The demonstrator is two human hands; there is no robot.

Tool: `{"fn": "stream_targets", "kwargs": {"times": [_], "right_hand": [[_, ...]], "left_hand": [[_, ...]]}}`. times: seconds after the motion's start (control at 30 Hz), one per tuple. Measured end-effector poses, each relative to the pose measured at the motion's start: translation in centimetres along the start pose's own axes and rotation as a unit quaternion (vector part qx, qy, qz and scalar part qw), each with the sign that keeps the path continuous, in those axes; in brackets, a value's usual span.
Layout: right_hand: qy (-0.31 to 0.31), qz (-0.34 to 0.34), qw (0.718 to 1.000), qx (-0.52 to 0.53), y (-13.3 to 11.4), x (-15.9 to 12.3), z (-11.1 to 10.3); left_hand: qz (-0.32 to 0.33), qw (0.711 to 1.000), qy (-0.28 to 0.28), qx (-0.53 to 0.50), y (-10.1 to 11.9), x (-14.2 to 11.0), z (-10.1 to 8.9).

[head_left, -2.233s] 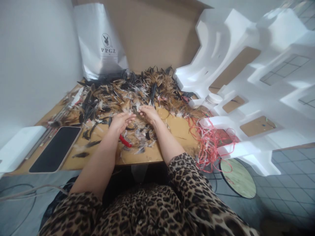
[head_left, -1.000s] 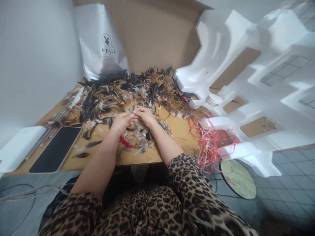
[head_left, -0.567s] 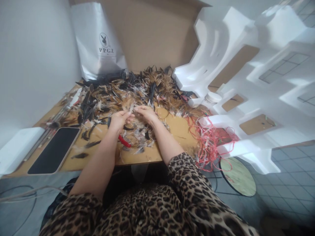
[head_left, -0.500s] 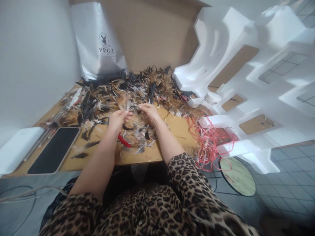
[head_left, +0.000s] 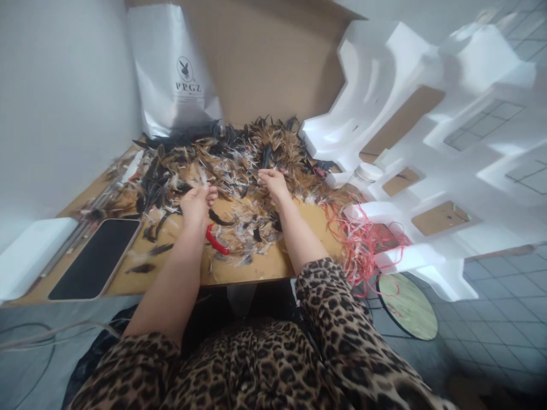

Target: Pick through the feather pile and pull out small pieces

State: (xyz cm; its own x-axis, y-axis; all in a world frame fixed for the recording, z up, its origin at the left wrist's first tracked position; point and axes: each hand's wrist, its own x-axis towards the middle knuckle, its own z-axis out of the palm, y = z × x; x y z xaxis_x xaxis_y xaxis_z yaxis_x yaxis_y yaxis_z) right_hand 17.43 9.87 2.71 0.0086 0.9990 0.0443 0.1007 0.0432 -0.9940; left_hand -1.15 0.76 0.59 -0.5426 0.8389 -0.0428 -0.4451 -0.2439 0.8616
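A big heap of brown, black and white feathers (head_left: 222, 156) covers the back of a brown table (head_left: 256, 267). My left hand (head_left: 195, 202) rests at the heap's near edge, fingers curled and pinched on a few feathers. My right hand (head_left: 273, 182) reaches further back into the heap, fingers bent down among the feathers; what it grips is hidden. A red-handled tool (head_left: 216, 242) lies on the table just under my left wrist, among loose feather scraps.
A dark phone (head_left: 96, 259) and a white flat box (head_left: 29, 253) lie at the table's left. A silver bag (head_left: 173, 71) leans on cardboard behind. White foam packing (head_left: 427, 136) crowds the right, with a white-lidded jar (head_left: 366, 172) and tangled red strings (head_left: 363, 245).
My two hands were together at the heap's middle; now they have parted, the left drawn to the left and the right pushed further back into the feathers.
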Motion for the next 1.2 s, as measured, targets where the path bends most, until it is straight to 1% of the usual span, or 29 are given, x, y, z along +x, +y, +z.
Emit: {"fn": "stream_targets", "kwargs": {"times": [0.07,0.13,0.2,0.3,0.4,0.47,0.6,0.67,0.73,0.83,0.9,0.97,1.07,1.13,1.2], "right_hand": [[-0.025,-0.01,0.998,-0.06,-0.1,1.0,0.5],[-0.039,-0.034,0.991,-0.127,-0.1,2.1,1.0],[-0.055,-0.056,0.978,-0.195,0.0,3.0,1.5],[-0.089,-0.07,0.959,-0.26,0.1,3.5,2.6],[-0.136,-0.068,0.935,-0.321,0.3,3.2,4.4],[-0.157,-0.086,0.904,-0.387,0.4,2.7,5.9],[-0.162,-0.122,0.849,-0.488,0.7,1.7,8.8],[-0.171,-0.149,0.831,-0.509,0.8,1.4,9.8],[-0.174,-0.167,0.822,-0.516,0.9,1.2,10.3],[-0.175,-0.185,0.827,-0.502,0.8,1.2,9.8],[-0.194,-0.193,0.839,-0.47,0.7,1.2,8.7],[-0.216,-0.178,0.861,-0.425,0.5,1.0,7.0],[-0.243,-0.13,0.907,-0.319,0.4,0.5,4.3],[-0.255,-0.068,0.94,-0.217,0.5,0.0,2.8],[-0.258,-0.033,0.957,-0.128,0.6,-0.3,1.8]], "left_hand": [[0.02,0.999,0.028,-0.015,0.1,0.5,-0.4],[0.041,0.997,0.061,-0.022,0.3,1.0,-0.8],[0.064,0.994,0.08,-0.025,0.4,1.4,-1.1],[0.074,0.992,0.101,-0.017,0.3,1.8,-1.4],[0.068,0.992,0.103,-0.012,0.2,1.8,-1.4],[0.068,0.993,0.096,-0.012,0.1,1.6,-1.3],[0.06,0.995,0.079,0.005,0.0,1.2,-1.0],[0.051,0.996,0.074,0.009,-0.2,1.1,-0.9],[0.045,0.997,0.061,0.01,-0.4,1.2,-0.9],[0.035,0.999,0.039,0.012,-0.8,1.2,-0.9],[0.029,0.999,0.034,0.018,-1.0,1.2,-0.9],[0.022,0.999,0.031,0.023,-1.1,1.2,-0.9],[0.009,0.999,0.028,0.02,-1.2,1.2,-0.8],[0.004,0.999,0.026,0.019,-1.2,1.1,-0.8],[0.0,0.999,0.025,0.021,-1.1,1.1,-0.7]]}}
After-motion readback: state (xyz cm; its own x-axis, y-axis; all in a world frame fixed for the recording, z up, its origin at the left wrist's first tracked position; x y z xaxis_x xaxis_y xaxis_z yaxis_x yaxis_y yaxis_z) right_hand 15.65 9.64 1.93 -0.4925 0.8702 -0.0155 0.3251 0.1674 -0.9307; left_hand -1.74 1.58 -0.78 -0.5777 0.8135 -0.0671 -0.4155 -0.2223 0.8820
